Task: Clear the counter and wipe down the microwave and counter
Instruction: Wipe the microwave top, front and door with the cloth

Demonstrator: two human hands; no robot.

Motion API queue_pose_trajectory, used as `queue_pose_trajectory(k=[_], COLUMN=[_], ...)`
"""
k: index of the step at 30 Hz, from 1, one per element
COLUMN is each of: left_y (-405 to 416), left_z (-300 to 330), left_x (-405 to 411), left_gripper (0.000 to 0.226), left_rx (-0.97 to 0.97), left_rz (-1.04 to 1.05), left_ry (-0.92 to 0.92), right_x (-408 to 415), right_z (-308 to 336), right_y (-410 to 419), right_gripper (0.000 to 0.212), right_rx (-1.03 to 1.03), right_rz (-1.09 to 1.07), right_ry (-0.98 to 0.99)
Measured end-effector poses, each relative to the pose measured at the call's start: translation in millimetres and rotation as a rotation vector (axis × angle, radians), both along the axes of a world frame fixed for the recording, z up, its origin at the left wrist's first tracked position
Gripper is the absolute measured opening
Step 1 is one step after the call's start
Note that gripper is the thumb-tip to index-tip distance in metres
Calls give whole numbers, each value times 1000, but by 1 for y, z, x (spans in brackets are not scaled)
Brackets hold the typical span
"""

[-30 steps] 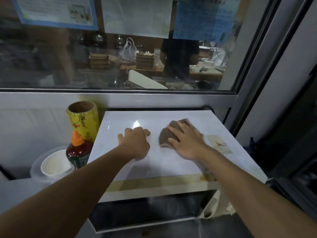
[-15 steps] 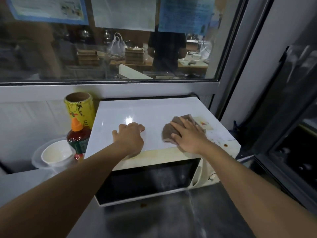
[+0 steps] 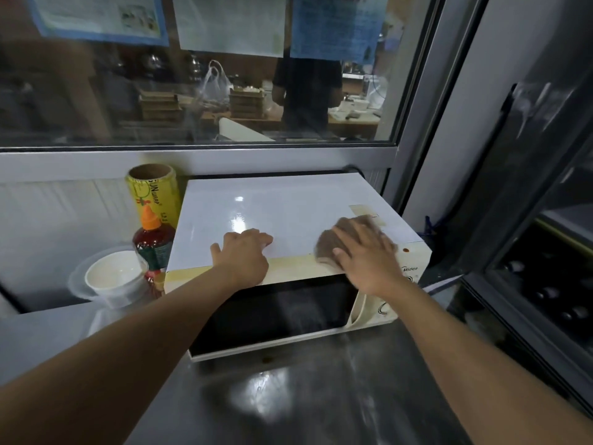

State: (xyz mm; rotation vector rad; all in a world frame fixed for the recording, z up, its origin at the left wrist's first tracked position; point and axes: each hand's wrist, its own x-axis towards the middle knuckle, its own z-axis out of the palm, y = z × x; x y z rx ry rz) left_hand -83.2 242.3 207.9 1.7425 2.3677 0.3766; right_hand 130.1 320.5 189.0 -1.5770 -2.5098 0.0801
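Two hands [image 3: 245, 255] [image 3: 365, 258], one cloth [image 3: 330, 244], one microwave [image 3: 288, 213]

A yellow wrap roll [image 3: 154, 195] stands upright against the back panel. Just in front of it stands a sauce bottle [image 3: 153, 248] — dark red, with an orange nozzle cap. Left of the bottle sits a clear tub [image 3: 96, 292] holding a white cup [image 3: 112, 277].

Above runs a window [image 3: 96, 101] with three papers [image 3: 231, 24] stuck to the glass — blue-edged at left, white in the middle, blue at right. Through the glass show stacked boxes [image 3: 158, 106], a plastic bag [image 3: 213, 81] and a person [image 3: 308, 94] in dark clothes standing at a table.
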Motion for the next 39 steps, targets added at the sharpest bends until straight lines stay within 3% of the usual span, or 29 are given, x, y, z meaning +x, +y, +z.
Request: queue_pose_trajectory(k=[4,9,13,18,21,27,33,39], left_y=[-4,0,3,17,30,65,91,117], left_z=[-1,-1,-5,-5,-3,-1,-2,-2], left_x=[0,1,8,24,35,66,75,65], left_gripper=[51,53,52,51,49,45,48,49], left_rx=[2,37,43,57,43,37,-17,7], left_rz=[-22,22,-15,-72,-127,-175,-199,-140], left_ry=[21,9,-3,-12,7,16,40,31], right_x=[13,-53,-30,50,58,34,65,46], right_z=[-2,-14,-11,-9,-6,-12,3,5], right_y=[0,-39,-31,5,19,11,57,56], right_gripper=[51,53,50,49,51,57,55,61], right_rx=[7,97,159,111,29,80,-97,-106], right_rz=[-194,72,160,-139,-310,-88,-305,-187], right_ry=[5,45,0,47,83,66,72,-53])
